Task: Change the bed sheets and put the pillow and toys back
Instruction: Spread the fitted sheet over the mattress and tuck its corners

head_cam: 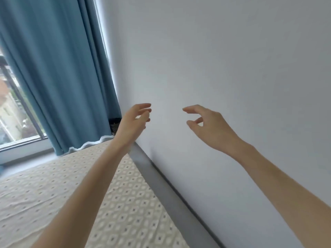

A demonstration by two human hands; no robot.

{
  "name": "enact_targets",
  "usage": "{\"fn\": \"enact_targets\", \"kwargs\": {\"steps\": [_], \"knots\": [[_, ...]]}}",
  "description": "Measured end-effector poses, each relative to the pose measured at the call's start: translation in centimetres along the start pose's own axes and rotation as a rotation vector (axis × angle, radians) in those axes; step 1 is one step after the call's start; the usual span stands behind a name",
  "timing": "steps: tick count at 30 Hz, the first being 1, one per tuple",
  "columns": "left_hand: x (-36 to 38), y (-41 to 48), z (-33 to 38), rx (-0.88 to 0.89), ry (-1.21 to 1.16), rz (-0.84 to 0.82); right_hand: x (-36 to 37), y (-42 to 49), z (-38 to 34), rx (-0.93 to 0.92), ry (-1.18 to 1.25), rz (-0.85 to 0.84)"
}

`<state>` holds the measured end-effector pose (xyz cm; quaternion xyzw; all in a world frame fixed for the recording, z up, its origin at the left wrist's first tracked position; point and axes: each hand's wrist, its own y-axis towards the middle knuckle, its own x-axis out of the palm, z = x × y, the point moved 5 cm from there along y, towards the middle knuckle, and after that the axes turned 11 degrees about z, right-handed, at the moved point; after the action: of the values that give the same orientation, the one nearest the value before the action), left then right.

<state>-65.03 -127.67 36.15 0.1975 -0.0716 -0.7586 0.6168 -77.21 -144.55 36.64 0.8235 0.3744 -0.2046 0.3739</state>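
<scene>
A cream mattress cover with a diamond pattern of small holes [53, 190] lies over the bed at the lower left. My left hand [133, 120] is raised in the air above the bed's far corner, fingers loosely bent, holding nothing. My right hand [207, 126] hovers in front of the wall at about the same height, fingers relaxed and empty. Both forearms stretch forward from the bottom of the view. No pillow, toy or loose sheet is in view.
A grey bed frame edge [161, 178] runs along the plain white wall [232, 59] on the right. Blue curtains [59, 74] hang behind the bed's far end, with a window [14, 111] at the left. Something dark [114, 125] sits in the corner behind the curtain.
</scene>
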Motion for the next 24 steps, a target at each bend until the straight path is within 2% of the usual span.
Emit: {"fn": "enact_targets", "kwargs": {"steps": [7,13,24], "knots": [[9.7,1.0,1.3,-0.115,0.021,0.220,-4.6,6.2,8.5,-0.075,0.064,-0.187],[13.1,1.4,1.5,-0.163,0.080,0.316,-4.9,10.0,10.6,-0.145,0.135,-0.260],[11.0,5.7,-2.5,-0.182,0.140,0.497,1.9,16.8,10.3,-0.278,0.267,-0.379]]}}
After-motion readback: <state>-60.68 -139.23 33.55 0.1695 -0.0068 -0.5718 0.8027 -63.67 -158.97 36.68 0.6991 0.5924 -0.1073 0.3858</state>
